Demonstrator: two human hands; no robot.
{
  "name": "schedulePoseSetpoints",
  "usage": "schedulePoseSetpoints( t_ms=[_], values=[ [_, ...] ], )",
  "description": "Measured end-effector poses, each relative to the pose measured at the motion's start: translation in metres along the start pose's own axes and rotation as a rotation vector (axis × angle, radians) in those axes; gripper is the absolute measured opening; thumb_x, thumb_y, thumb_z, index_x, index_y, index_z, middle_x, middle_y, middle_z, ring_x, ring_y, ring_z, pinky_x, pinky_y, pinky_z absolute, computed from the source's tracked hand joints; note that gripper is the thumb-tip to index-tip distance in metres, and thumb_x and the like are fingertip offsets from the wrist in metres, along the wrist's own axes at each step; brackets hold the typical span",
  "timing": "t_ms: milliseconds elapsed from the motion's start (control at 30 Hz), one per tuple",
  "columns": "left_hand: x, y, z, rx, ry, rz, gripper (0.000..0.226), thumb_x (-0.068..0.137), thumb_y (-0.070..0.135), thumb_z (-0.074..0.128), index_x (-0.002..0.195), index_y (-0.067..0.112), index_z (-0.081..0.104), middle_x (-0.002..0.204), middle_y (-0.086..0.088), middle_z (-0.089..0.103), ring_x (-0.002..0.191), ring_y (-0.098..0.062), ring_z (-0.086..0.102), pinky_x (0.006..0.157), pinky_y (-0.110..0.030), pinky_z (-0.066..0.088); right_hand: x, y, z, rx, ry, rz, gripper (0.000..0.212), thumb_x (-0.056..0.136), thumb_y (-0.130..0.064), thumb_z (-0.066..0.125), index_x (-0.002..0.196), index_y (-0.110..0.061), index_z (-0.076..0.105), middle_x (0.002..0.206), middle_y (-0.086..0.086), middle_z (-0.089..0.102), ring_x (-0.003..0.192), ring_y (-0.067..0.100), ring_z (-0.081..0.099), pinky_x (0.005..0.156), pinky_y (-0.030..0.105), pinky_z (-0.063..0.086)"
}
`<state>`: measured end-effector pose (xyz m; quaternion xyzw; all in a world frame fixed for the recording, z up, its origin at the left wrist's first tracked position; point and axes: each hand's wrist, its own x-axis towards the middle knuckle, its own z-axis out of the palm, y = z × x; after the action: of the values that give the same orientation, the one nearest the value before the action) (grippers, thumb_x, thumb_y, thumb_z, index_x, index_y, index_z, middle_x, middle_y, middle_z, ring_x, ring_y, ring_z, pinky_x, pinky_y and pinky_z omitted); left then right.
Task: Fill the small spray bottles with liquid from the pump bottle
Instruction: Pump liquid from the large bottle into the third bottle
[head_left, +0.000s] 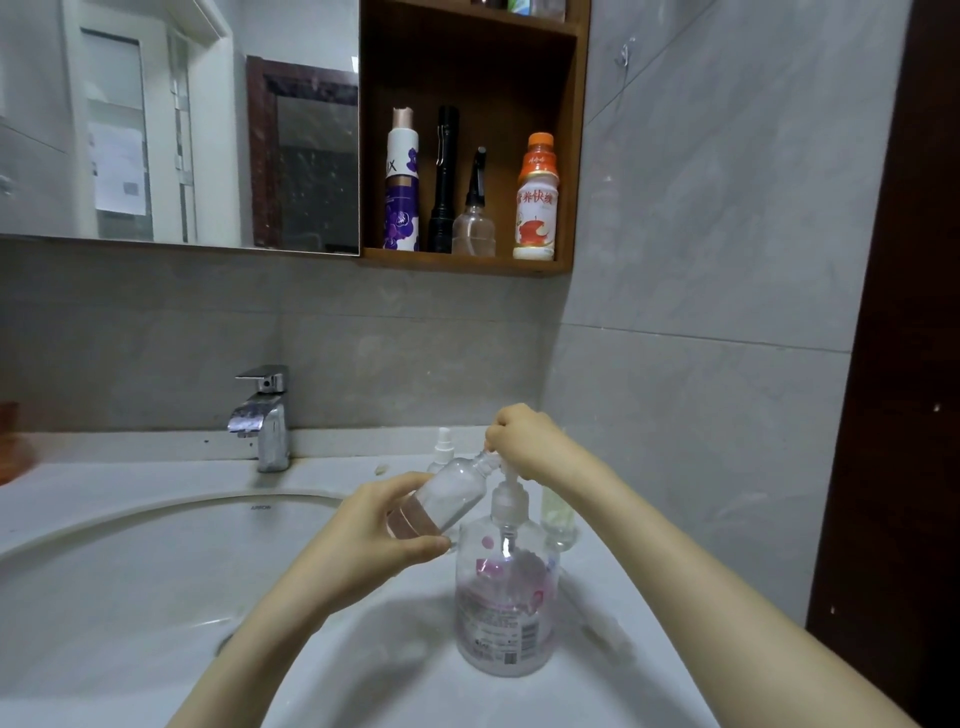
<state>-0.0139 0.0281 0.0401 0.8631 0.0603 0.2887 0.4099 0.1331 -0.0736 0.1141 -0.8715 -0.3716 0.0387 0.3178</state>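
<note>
A large clear pump bottle (506, 613) with pinkish liquid and a printed label stands on the white counter right of the sink. My left hand (374, 525) grips a small clear bottle (447, 496), tilted, its open neck up against the pump spout; a little pink liquid lies at its bottom. My right hand (524, 439) is curled over the pump head, which it mostly hides. A second small spray bottle with a white sprayer (443, 444) stands behind. A small bottle of yellowish liquid (558, 514) stands to the right, partly hidden by my right forearm.
The round white sink basin (156, 561) fills the left, with a chrome faucet (265, 415) at its back. A wooden wall shelf (467, 262) above holds several bottles and a black flashlight. A mirror hangs at the upper left. A dark door frame (904, 364) borders the right.
</note>
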Motion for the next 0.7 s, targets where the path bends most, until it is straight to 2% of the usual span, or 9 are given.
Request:
schedulePoseSetpoints(
  t_ms=[67, 133, 200, 300, 333, 400, 500, 600, 700],
  values=[
    [0.002, -0.001, 0.000, 0.010, -0.010, 0.011, 0.041, 0.057, 0.040, 0.070, 0.097, 0.035, 0.064, 0.067, 0.011, 0.063, 0.057, -0.003, 0.052, 0.055, -0.021, 0.043, 0.006, 0.000, 0.002, -0.031, -0.021, 0.023, 0.028, 0.093, -0.004, 0.041, 0.114, 0.002, 0.058, 0.102, 0.016, 0.054, 0.082, 0.026, 0.047, 0.071, 0.027, 0.038],
    [0.003, -0.002, 0.001, 0.015, 0.000, 0.006, 0.038, 0.060, 0.033, 0.070, 0.097, 0.036, 0.064, 0.067, 0.012, 0.064, 0.056, -0.001, 0.052, 0.054, -0.018, 0.043, 0.010, -0.001, 0.005, -0.047, -0.028, 0.058, 0.027, 0.090, -0.004, 0.043, 0.111, -0.002, 0.060, 0.110, 0.017, 0.058, 0.086, 0.029, 0.052, 0.076, 0.031, 0.042],
    [0.002, -0.002, 0.001, 0.003, 0.012, -0.002, 0.037, 0.061, 0.030, 0.070, 0.097, 0.037, 0.064, 0.076, 0.009, 0.069, 0.058, 0.001, 0.053, 0.054, -0.017, 0.042, 0.011, -0.002, 0.005, -0.077, -0.032, 0.062, 0.024, 0.090, -0.006, 0.044, 0.107, -0.004, 0.060, 0.107, 0.016, 0.058, 0.087, 0.031, 0.054, 0.079, 0.032, 0.044],
    [0.001, -0.002, 0.002, -0.032, 0.005, -0.014, 0.041, 0.057, 0.034, 0.072, 0.097, 0.038, 0.065, 0.081, 0.001, 0.070, 0.063, -0.004, 0.056, 0.054, -0.022, 0.045, 0.004, -0.003, -0.001, -0.102, -0.010, 0.045, 0.013, 0.090, -0.009, 0.042, 0.081, -0.006, 0.051, 0.084, 0.009, 0.047, 0.077, 0.030, 0.045, 0.063, 0.028, 0.037],
    [0.001, -0.001, 0.003, -0.043, 0.003, -0.017, 0.042, 0.056, 0.035, 0.072, 0.098, 0.037, 0.066, 0.080, -0.001, 0.069, 0.064, -0.006, 0.056, 0.054, -0.025, 0.046, 0.002, -0.004, -0.004, -0.110, 0.009, 0.031, 0.019, 0.090, -0.010, 0.041, 0.071, -0.009, 0.042, 0.077, 0.007, 0.042, 0.075, 0.029, 0.041, 0.056, 0.027, 0.032],
    [0.000, 0.000, 0.002, -0.043, 0.012, -0.015, 0.041, 0.057, 0.034, 0.073, 0.098, 0.037, 0.066, 0.074, 0.001, 0.067, 0.062, -0.006, 0.054, 0.052, -0.026, 0.046, 0.000, -0.008, -0.007, -0.123, 0.017, 0.011, 0.026, 0.089, -0.012, 0.040, 0.064, -0.012, 0.034, 0.073, 0.006, 0.039, 0.075, 0.029, 0.039, 0.051, 0.028, 0.026],
    [0.000, 0.001, 0.002, -0.044, 0.011, -0.004, 0.043, 0.054, 0.038, 0.072, 0.097, 0.037, 0.066, 0.069, 0.006, 0.065, 0.061, -0.004, 0.053, 0.052, -0.024, 0.045, 0.005, -0.004, -0.003, -0.072, -0.006, 0.033, 0.014, 0.091, -0.009, 0.041, 0.078, -0.007, 0.046, 0.091, 0.015, 0.052, 0.077, 0.030, 0.046, 0.062, 0.028, 0.036],
    [-0.001, 0.000, 0.005, -0.037, 0.003, -0.011, 0.040, 0.060, 0.029, 0.070, 0.099, 0.034, 0.066, 0.068, 0.010, 0.064, 0.060, -0.003, 0.050, 0.055, -0.022, 0.043, 0.009, 0.002, 0.005, -0.062, -0.018, 0.052, 0.009, 0.090, -0.007, 0.045, 0.090, -0.008, 0.054, 0.112, 0.020, 0.058, 0.084, 0.030, 0.050, 0.071, 0.030, 0.038],
    [-0.003, -0.003, 0.007, -0.062, 0.004, -0.040, 0.040, 0.061, 0.028, 0.070, 0.100, 0.034, 0.066, 0.075, 0.004, 0.068, 0.063, -0.005, 0.053, 0.055, -0.023, 0.044, 0.007, 0.002, 0.005, -0.086, -0.031, 0.055, 0.018, 0.092, -0.009, 0.043, 0.101, -0.004, 0.058, 0.107, 0.016, 0.055, 0.087, 0.031, 0.049, 0.076, 0.033, 0.041]
  ],
)
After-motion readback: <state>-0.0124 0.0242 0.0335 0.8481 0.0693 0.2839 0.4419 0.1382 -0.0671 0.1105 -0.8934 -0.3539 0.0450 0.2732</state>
